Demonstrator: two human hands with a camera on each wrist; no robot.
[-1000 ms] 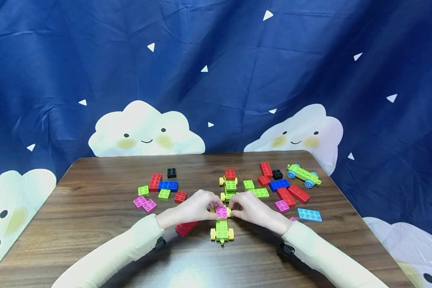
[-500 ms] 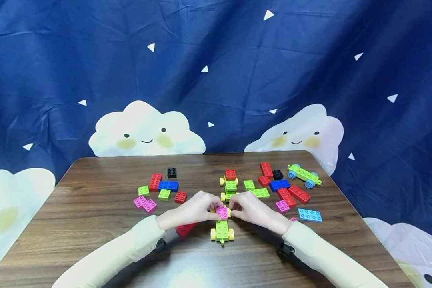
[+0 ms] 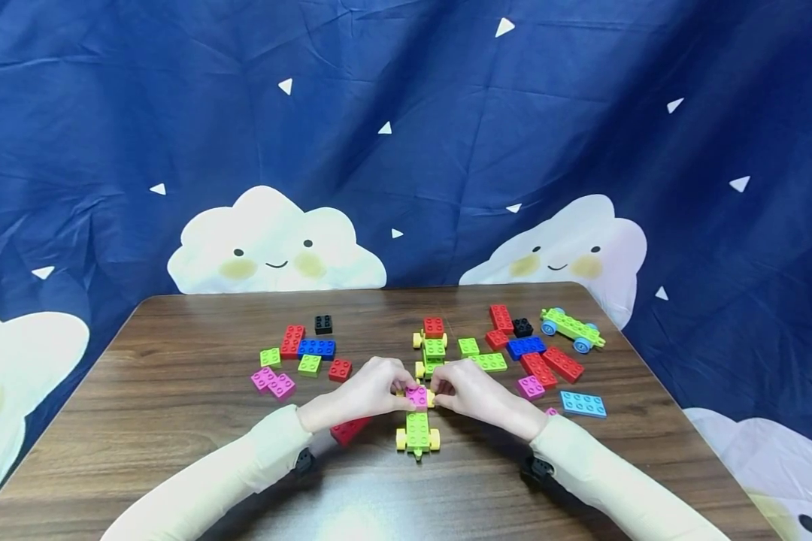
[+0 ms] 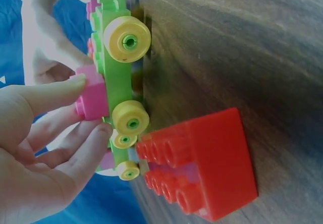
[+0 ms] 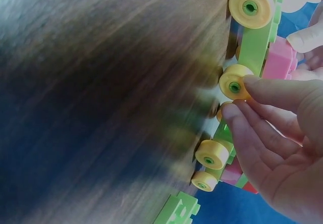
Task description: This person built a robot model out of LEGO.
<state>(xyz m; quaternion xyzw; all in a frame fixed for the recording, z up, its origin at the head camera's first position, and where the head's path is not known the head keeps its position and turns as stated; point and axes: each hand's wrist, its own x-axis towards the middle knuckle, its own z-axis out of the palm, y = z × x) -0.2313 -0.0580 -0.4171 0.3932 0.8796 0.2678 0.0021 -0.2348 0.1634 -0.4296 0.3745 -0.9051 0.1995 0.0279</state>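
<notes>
A pink brick [image 3: 417,397] sits on the front half of a green toy car base [image 3: 418,432] with yellow wheels. My left hand [image 3: 372,387] pinches this brick between thumb and fingers, as the left wrist view shows with the pink brick [image 4: 93,95] pressed against the studs. From the other side my right hand [image 3: 474,391] grips the base at a yellow wheel [image 5: 234,85], thumb on the wheel and fingers curled close by. Just beyond stands a second green car [image 3: 434,349] with yellow wheels, carrying a red brick [image 3: 433,326] at its far end.
A long red brick [image 4: 222,163] lies beside the left hand. Left of the cars are several bricks, among them a blue brick [image 3: 316,349] and a black brick [image 3: 322,324]. To the right lie more bricks, a light blue plate [image 3: 583,404] and a blue-wheeled green car [image 3: 571,329].
Both hands keep their places at the nearer car and the pink brick stays on it. The head view has shifted very slightly.
</notes>
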